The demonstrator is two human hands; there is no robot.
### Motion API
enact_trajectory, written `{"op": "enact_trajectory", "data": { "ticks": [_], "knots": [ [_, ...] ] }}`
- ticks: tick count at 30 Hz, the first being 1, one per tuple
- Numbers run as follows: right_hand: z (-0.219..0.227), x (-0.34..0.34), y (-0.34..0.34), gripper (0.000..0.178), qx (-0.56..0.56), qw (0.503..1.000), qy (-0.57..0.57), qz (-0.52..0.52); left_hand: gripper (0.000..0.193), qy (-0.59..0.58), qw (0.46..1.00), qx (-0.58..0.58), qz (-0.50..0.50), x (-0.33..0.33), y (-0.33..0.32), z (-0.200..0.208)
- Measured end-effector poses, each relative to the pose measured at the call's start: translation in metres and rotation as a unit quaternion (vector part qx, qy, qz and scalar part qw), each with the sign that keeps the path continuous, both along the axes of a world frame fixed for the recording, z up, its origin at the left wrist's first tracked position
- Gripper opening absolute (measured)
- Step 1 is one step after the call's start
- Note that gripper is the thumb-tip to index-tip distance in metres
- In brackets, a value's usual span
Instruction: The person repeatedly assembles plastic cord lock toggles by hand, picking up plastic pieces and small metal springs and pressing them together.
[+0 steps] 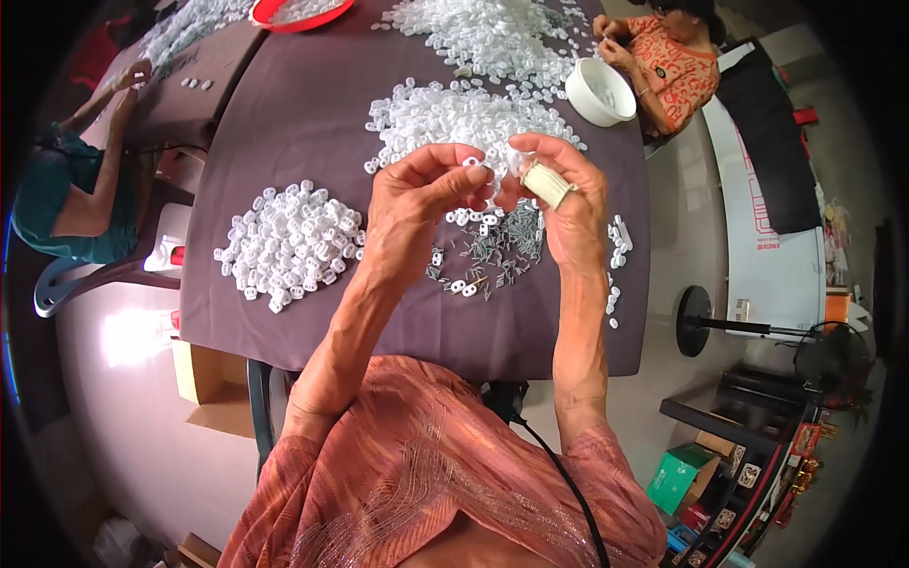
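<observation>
Raised over the near side of the table, my left hand [421, 185] pinches a small white oval plastic piece [472, 163] with holes in it. Close beside it, my right hand [566, 185] is closed at the fingertips around something whitish, too small and blurred to name. A cream ribbed sleeve or wrap [547, 185] sits at my right thumb. Below both hands lie a scatter of short grey pins [502, 251] and a few white pieces [464, 287]. A pile of similar white pieces [289, 241] is left of my left forearm.
A larger heap of white pieces [445, 114] lies beyond my hands on the brown-covered table [284, 123]. A white tub [600, 92] and a red basin [301, 13] stand farther off. Two people work nearby, one in an orange patterned shirt [677, 71], one in teal [71, 204].
</observation>
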State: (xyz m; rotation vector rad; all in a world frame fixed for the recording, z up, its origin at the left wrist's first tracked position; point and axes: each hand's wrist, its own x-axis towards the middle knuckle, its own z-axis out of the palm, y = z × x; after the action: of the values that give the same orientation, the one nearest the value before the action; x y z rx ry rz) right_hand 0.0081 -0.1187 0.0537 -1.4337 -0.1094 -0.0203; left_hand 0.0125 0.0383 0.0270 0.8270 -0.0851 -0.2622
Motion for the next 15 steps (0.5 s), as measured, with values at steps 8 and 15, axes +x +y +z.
{"op": "enact_trajectory", "data": {
  "ticks": [8,15],
  "knots": [
    [0.030,-0.009,-0.001,0.026,-0.071,0.995,-0.072,-0.013,0.014,-0.019,1.000,0.020,-0.016,-0.007,-0.008,0.021],
    [0.040,-0.009,0.001,0.024,-0.127,0.989,-0.072,-0.024,0.013,0.003,1.000,0.018,-0.016,-0.005,-0.008,0.020]
  ]
}}
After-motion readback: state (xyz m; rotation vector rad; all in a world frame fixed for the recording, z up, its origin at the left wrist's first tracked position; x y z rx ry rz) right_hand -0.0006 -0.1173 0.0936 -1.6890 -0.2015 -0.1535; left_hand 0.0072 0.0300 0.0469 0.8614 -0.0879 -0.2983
